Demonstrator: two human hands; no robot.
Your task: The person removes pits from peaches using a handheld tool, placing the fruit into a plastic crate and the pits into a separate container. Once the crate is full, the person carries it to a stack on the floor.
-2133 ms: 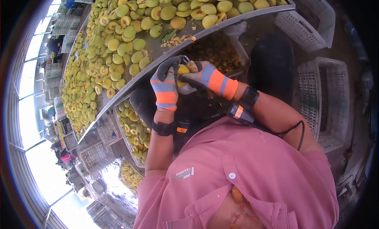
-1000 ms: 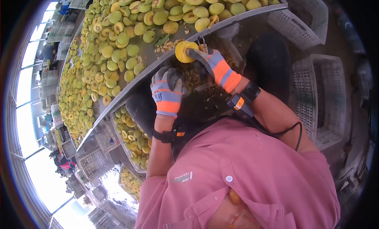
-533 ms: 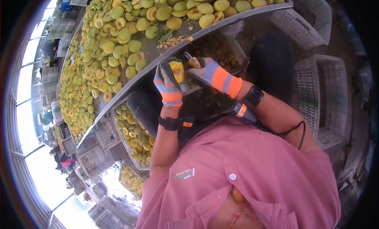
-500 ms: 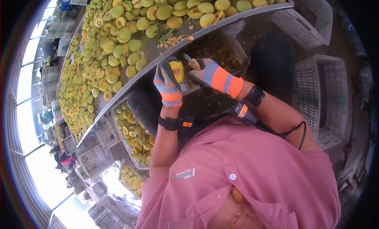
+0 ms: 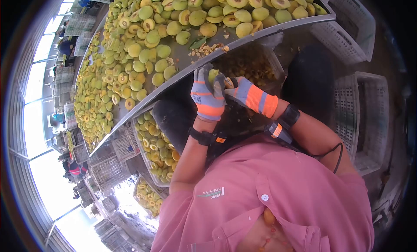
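My left hand [image 5: 206, 94], in a grey and orange glove, is closed around a yellow-green stone fruit half [image 5: 213, 75], whose cut face is mostly hidden by the fingers. Close beside it, my gloved right hand [image 5: 248, 95] grips a small wooden-handled tool [image 5: 229, 83], held against or very near the fruit. Its working end cannot be made out. Both hands are over my lap, just in front of the metal table's edge [image 5: 173, 80]. Many halved stone fruits [image 5: 143, 47] lie on the table, some with brown pits showing.
Pit bits [image 5: 208, 50] and a green leaf [image 5: 198, 43] lie near the table edge. Below it is a bin of pits and scraps [image 5: 249, 65]. A crate of fruit [image 5: 154, 147] stands at my left. White plastic crates [image 5: 369, 121] are at my right. Other people work far left.
The fruit in my left hand has turned, so its yellow cut face no longer shows. My right hand has brought the tool in closer to it. The whole view has shifted slightly.
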